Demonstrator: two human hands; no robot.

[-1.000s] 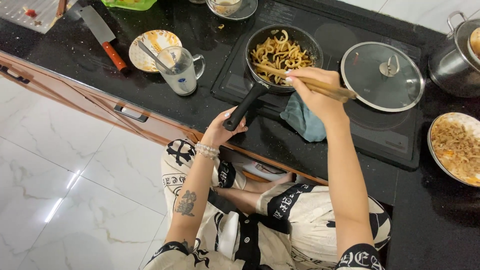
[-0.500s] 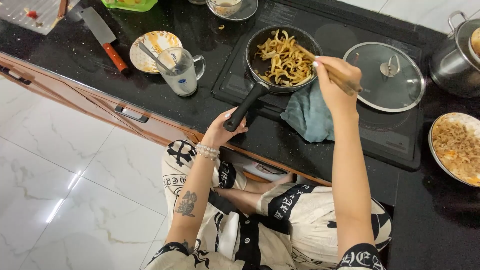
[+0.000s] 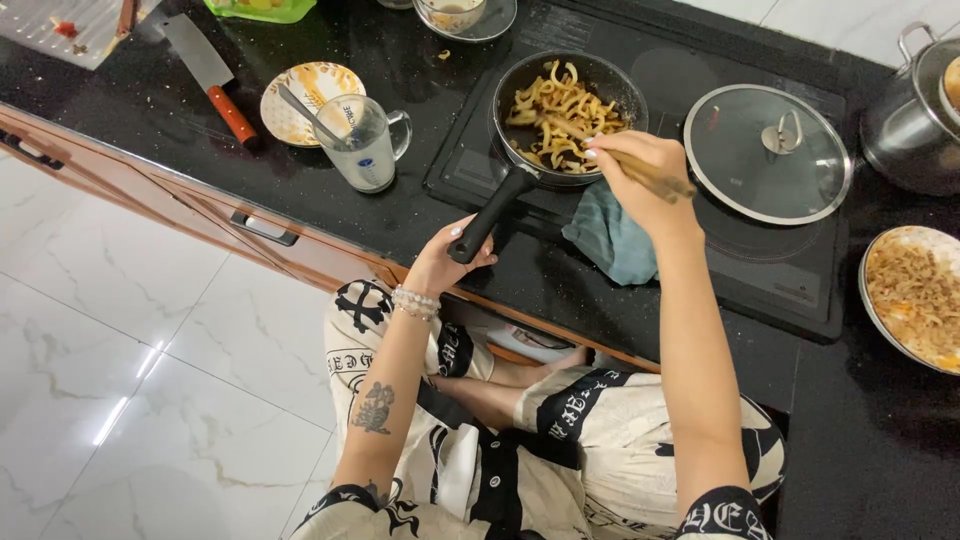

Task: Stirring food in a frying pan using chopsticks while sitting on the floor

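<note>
Left hand [image 3: 452, 262] gripping the black frying pan's [image 3: 566, 118] handle, right hand [image 3: 640, 175] clasping wooden chopsticks [image 3: 618, 155] (tips in the noodles [image 3: 558, 112]); pan just ahead of both hands

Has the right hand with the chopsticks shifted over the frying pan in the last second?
Yes. The right hand has swung from the frying pan's near edge toward the glass lid and back again, chopsticks in the noodles.
</note>
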